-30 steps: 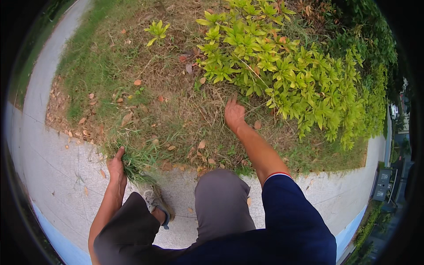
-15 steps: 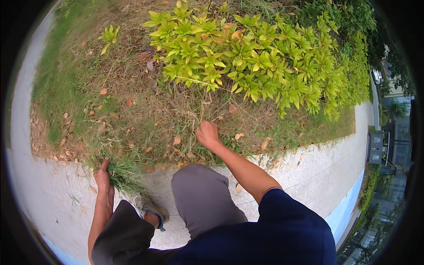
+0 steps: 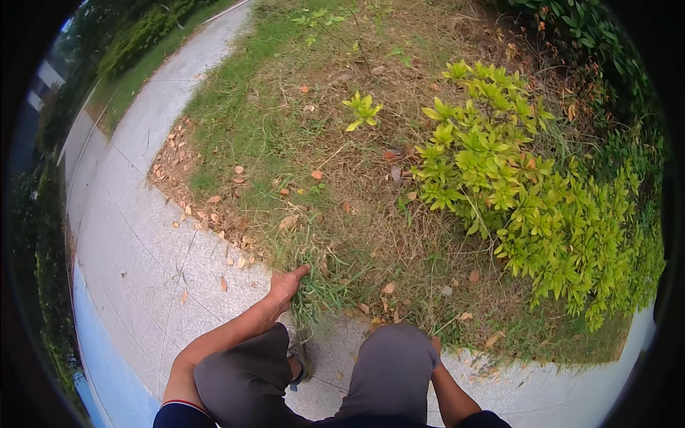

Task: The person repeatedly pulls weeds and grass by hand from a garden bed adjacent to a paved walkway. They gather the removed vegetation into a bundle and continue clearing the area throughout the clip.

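Observation:
My left hand (image 3: 286, 282) is at the paving edge, closed round a bunch of green and dry grass (image 3: 314, 301), with the thumb stretched along its top. The blades fan out beyond the fingers and overlap the grass on the bed, so where the bunch ends is hard to make out. My right hand (image 3: 436, 345) is mostly hidden behind my right knee (image 3: 396, 357); only a small part shows beside dry grass at the bed's edge. Whether it holds anything is not visible.
Yellow-green shrubs (image 3: 492, 164) fill the right of the bed, and one small yellow-green plant (image 3: 362, 111) stands alone near the middle. Fallen brown leaves (image 3: 214, 216) lie along the corner. Grey paving (image 3: 135, 250) borders the bed. My shoe (image 3: 303, 362) rests beside my left knee.
The view has swung left, bringing the bed's corner and path into the middle. My right hand has drawn back from the dry stalks to behind my knee. The left still grips the grass.

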`<action>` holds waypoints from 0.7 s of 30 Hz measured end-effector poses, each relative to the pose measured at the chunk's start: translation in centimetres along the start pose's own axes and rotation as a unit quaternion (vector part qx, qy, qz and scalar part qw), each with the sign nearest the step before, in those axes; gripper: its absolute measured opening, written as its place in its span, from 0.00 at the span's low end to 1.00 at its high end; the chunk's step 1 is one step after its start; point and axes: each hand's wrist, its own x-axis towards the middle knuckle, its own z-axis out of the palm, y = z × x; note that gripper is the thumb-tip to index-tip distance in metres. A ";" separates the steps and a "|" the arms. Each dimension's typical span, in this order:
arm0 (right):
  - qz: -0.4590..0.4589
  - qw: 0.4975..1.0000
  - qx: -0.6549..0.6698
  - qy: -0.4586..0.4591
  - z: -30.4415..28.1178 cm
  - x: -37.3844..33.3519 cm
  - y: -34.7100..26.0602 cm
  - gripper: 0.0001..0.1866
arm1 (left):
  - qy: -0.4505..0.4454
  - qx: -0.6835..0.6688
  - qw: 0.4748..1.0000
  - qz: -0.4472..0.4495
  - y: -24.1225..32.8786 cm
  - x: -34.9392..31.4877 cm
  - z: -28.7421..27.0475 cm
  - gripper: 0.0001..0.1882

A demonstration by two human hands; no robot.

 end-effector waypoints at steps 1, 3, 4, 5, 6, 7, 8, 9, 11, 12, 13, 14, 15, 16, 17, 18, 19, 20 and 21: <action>-0.006 1.000 0.002 -0.006 -2.4 1.1 -4.2 0.22 | 0.004 0.019 1.000 -0.020 0.0 0.1 0.0 0.16; 0.065 0.995 -0.062 -0.043 -5.2 4.1 -13.6 0.26 | -0.035 0.017 0.998 -0.044 0.9 0.2 0.6 0.16; -0.014 0.999 -0.002 -0.036 -4.9 5.0 -16.9 0.24 | -0.031 0.020 0.999 -0.027 1.1 -0.1 0.9 0.18; -0.092 0.994 0.054 -0.024 -4.5 5.5 -20.6 0.24 | -0.033 0.019 0.999 -0.010 1.6 -0.1 1.1 0.20; -0.099 0.990 0.063 -0.082 -4.3 5.9 -24.8 0.25 | -0.050 0.007 0.999 -0.016 2.2 -0.2 1.0 0.22; -0.104 0.982 0.071 -0.141 -3.8 6.2 -28.8 0.25 | -0.069 -0.003 0.997 -0.022 2.9 -0.3 0.8 0.24; -0.167 0.974 0.037 -0.151 -2.8 6.5 -32.2 0.24 | -0.090 -0.014 0.995 -0.028 3.6 -0.3 0.8 0.26; -0.225 0.962 0.000 -0.156 -1.9 6.7 -34.6 0.24 | -0.099 -0.033 0.994 -0.033 5.0 -0.6 1.3 0.24; -0.242 0.960 0.040 -0.131 1.2 9.1 -37.0 0.19 | -0.136 -0.068 0.987 -0.043 8.6 -0.9 3.6 0.22; -0.279 0.955 0.033 -0.098 3.6 9.7 -38.4 0.17 | -0.135 -0.067 0.989 -0.013 9.2 -0.3 3.3 0.25; -0.310 0.948 0.024 -0.062 5.0 10.0 -39.4 0.14 | -0.148 -0.059 0.987 -0.024 10.2 0.0 3.3 0.26; -0.335 0.939 0.006 -0.076 5.4 9.4 -40.5 0.13 | -0.159 -0.051 0.985 -0.040 11.3 0.1 2.4 0.26; -0.359 0.928 -0.012 -0.095 5.4 8.1 -42.5 0.12 | -0.166 -0.043 0.984 -0.058 12.0 0.1 1.1 0.27; -0.382 0.917 -0.029 -0.113 5.1 6.9 -44.4 0.11 | -0.127 -0.013 0.991 -0.041 11.4 1.9 0.1 0.25; -0.358 0.923 -0.049 -0.133 4.8 5.1 -46.5 0.11 | -0.085 0.016 0.996 -0.028 10.5 3.4 -1.2 0.23; -0.331 0.929 -0.072 -0.148 4.0 3.7 -48.3 0.11 | -0.090 -0.037 0.993 -0.070 11.2 4.0 -1.7 0.22; -0.303 0.934 -0.095 -0.163 3.7 2.5 -49.6 0.12 | -0.094 -0.090 0.985 -0.113 12.1 4.2 -2.3 0.21; -0.312 0.932 -0.080 -0.163 3.9 2.3 -50.0 0.17 | -0.068 -0.113 0.987 -0.087 13.8 3.3 -2.2 0.15; -0.299 0.934 -0.056 -0.185 3.6 1.1 -51.1 0.19 | -0.041 -0.124 0.988 -0.080 15.0 2.4 -2.9 0.15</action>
